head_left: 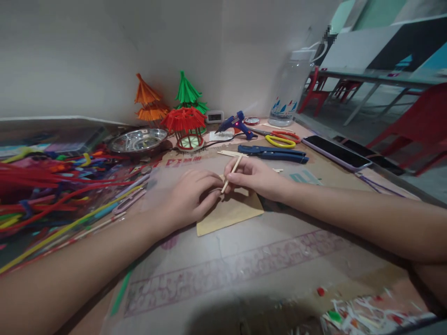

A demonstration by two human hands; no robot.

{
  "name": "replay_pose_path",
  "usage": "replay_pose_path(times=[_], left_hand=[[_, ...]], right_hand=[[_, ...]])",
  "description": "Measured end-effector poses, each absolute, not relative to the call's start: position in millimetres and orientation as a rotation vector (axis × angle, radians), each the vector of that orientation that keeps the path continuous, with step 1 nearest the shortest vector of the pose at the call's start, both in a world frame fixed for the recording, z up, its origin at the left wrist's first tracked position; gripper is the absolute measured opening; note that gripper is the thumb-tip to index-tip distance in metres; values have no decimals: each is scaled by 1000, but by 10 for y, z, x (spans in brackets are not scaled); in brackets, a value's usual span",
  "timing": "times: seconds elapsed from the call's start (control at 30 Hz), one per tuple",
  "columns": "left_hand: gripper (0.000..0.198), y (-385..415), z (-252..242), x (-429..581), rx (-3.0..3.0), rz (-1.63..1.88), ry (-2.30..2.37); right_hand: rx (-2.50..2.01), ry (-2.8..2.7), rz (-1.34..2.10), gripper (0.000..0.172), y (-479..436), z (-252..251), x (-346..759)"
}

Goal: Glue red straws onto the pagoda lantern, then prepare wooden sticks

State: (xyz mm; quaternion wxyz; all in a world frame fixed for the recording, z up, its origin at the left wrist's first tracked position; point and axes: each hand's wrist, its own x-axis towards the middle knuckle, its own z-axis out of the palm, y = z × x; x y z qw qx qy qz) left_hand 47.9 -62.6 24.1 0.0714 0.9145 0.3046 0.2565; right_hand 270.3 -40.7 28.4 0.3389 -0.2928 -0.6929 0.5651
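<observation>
My right hand (256, 177) pinches a thin wooden stick (234, 168), held slanted with its lower end down near a piece of brown cardboard (230, 214). My left hand (190, 197) lies on the cardboard's left part with its fingers curled, their tips right by the stick's lower end. What the left fingers grip, if anything, is hidden. Both forearms rest on the table.
Blue pliers (274, 153), red and yellow scissors (282, 138), a blue glue gun (235, 124) and a phone (337, 152) lie beyond the hands. Paper pagodas (185, 123), a steel bowl (139, 140) and a water bottle (289, 88) stand at the back. Coloured straws (45, 195) pile at left.
</observation>
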Motion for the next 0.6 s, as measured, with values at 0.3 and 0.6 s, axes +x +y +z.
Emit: replay_pose_path(times=[0.3,0.6], left_hand=[[3,-709,294,431,2737,1210,794],[10,-764,321,428,2723,1229,758]], right_hand=[[-638,-1446,1733,39,-423,299,2701],[-735,-1528,1696,34,-439,304,2738]])
